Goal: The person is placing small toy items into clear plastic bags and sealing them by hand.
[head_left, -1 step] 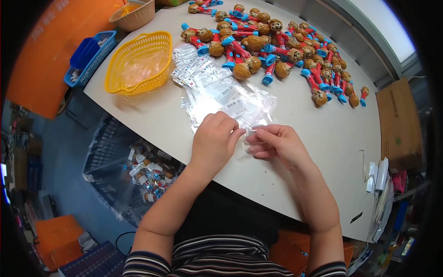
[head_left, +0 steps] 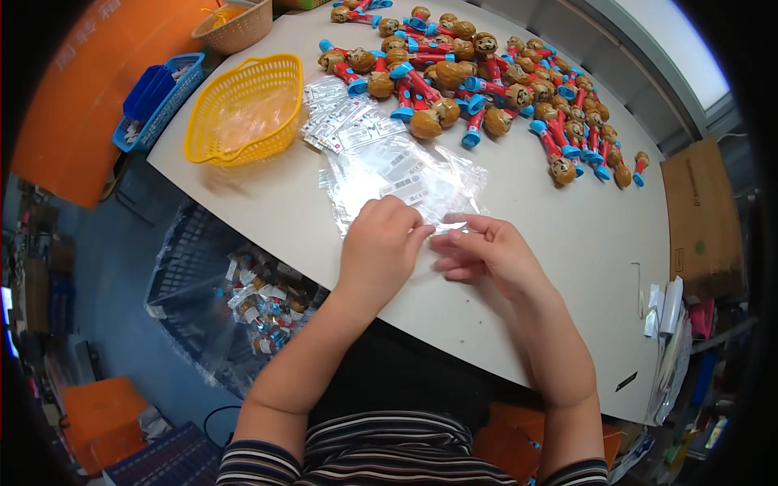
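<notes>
Clear plastic bags (head_left: 405, 166) with small printed labels lie in a loose stack on the table in front of me. My left hand (head_left: 381, 247) is closed in a pinch at the near edge of the stack, on what looks like the edge of a clear bag. Just right of its fingertips, my right hand (head_left: 490, 253) has its fingers stretched out, with thumb and forefinger parted beside the bag edge. Glare on the plastic hides whether the right fingertips touch it. Behind the bags, folded printed leaflets (head_left: 348, 125) are spread out in an overlapping heap.
Many red-and-blue figures with brown round heads (head_left: 438, 117) cover the far table. A yellow basket (head_left: 198, 121) stands left, with a blue basket (head_left: 134, 142) beyond it. Below the table edge, a lined crate (head_left: 174, 275) holds bagged figures. A cardboard box (head_left: 703, 219) stands right.
My left hand has shifted slightly to the right. The right thumb and forefinger have spread a little apart.
</notes>
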